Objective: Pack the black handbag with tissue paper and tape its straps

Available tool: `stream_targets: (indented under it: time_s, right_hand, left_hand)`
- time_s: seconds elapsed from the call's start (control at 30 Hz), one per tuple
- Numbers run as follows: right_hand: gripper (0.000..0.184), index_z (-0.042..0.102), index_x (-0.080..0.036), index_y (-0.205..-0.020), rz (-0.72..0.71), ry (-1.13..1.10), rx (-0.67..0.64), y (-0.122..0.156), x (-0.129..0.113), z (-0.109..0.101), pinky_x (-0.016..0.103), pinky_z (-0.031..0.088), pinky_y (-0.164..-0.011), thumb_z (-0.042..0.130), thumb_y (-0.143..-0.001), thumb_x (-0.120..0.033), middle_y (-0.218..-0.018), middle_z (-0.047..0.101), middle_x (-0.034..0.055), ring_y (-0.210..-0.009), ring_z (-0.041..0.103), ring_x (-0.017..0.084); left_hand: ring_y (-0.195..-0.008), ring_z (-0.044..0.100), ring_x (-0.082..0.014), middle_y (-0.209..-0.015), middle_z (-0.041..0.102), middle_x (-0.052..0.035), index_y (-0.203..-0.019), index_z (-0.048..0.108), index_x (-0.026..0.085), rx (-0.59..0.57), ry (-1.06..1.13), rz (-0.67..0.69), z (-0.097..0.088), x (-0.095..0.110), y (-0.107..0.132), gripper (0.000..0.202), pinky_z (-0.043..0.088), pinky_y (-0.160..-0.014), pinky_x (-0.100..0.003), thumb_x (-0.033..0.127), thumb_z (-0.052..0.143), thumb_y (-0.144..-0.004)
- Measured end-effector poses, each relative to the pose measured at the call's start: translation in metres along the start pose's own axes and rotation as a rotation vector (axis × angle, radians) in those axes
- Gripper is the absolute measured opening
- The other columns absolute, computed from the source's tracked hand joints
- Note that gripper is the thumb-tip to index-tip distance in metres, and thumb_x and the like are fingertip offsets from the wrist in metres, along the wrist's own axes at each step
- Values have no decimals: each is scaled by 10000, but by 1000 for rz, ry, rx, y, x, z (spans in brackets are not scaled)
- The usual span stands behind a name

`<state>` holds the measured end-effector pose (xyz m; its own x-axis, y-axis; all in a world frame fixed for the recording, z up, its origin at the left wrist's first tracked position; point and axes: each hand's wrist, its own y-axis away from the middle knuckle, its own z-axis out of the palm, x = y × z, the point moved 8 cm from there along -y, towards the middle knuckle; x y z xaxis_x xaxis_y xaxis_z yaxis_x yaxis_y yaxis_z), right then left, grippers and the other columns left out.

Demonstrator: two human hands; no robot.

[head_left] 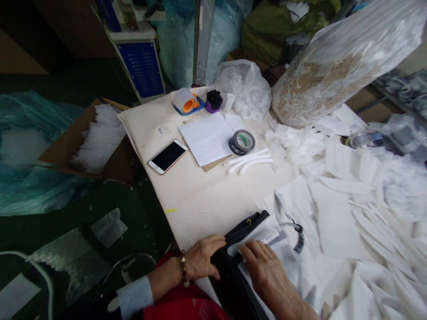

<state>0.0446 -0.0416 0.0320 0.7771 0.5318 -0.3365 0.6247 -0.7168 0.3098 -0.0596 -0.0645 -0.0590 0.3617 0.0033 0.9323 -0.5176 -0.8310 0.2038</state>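
Note:
A black bag lies at the near edge of the table, with a gold-coloured metal fitting near its far end and white wrapping over its right side. My left hand, a beaded bracelet at the wrist, grips the bag's left side, its thumb apart from the fingers. Curled over the bag's right side at the wrapping are the fingers of my right hand; its thumb is hidden. Beside the wrapping lies a tag with a dark loop.
On the table are a phone, paper sheets, a tape roll, white tubes and a purple container. White packing material covers the right side. A cardboard box stands left, below the table edge.

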Motion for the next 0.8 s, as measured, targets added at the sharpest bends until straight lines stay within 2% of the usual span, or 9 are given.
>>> stream_targets:
  time_s: [0.07,0.17,0.23,0.33,0.47,0.6,0.7,0.8]
  right_hand:
    - [451,529,-190,-1095,-35,-6,56,9,-3,-2,401,380,-874,403,-706,1,-1089,578,90,-1015,496,225]
    - [606,435,-144,-1232,-132,56,80,9,-9,-3,497,213,-1024,421,-639,-16,-1268,484,129,-1214,352,264]
    - [611,430,-108,-1236,-160,68,37,2,-10,0,519,134,-1054,448,-627,-57,-1260,488,150,-1228,336,279]
    - [590,463,-112,-1193,-143,-10,-109,-9,-7,7,494,107,-1074,492,-604,-123,-1197,522,132,-1172,395,268]
    - [520,487,-149,-1137,-112,-12,-207,-16,-5,10,453,139,-1072,512,-619,-119,-1134,532,95,-1106,434,233]
    - [341,511,-157,-1062,-253,98,-212,-13,-13,13,409,298,-986,508,-724,-114,-1008,563,94,-998,479,217]
    - [272,514,-153,-1054,-371,164,-159,-8,-18,13,361,395,-874,481,-788,-109,-939,583,84,-920,511,201]
    - [258,525,-122,-1055,-487,271,-8,0,-22,10,367,412,-857,445,-813,-85,-966,606,99,-913,535,206]
  left_hand:
    - [-1053,529,-272,-1190,537,-163,-1124,551,116,-3,22,-8,-1,2,0,819,444,-919,-372,220,868,-377]
    - [-1006,552,-242,-1131,573,-131,-1096,559,124,-20,33,-20,-2,6,-2,788,451,-894,-339,190,868,-375]
    - [-1003,552,-236,-1112,587,-120,-1084,560,124,-32,17,-42,-3,7,-2,771,438,-900,-333,184,867,-379]
    - [-1013,546,-235,-1106,598,-93,-1081,557,154,-47,13,-76,-2,8,-2,750,412,-915,-338,211,860,-398]
    - [-958,559,-214,-1040,618,-44,-1050,560,168,-44,100,-100,3,9,-2,697,421,-863,-306,217,849,-419]
    - [-886,566,-208,-964,626,-28,-997,579,161,-32,132,-79,9,11,-3,651,420,-815,-298,159,850,-405]
    - [-853,566,-210,-923,629,-23,-988,589,165,-38,112,-92,12,11,-3,637,417,-795,-309,188,855,-410]
    - [-842,562,-203,-906,627,-10,-980,590,170,-47,102,-147,11,10,-4,663,420,-789,-306,167,860,-374]
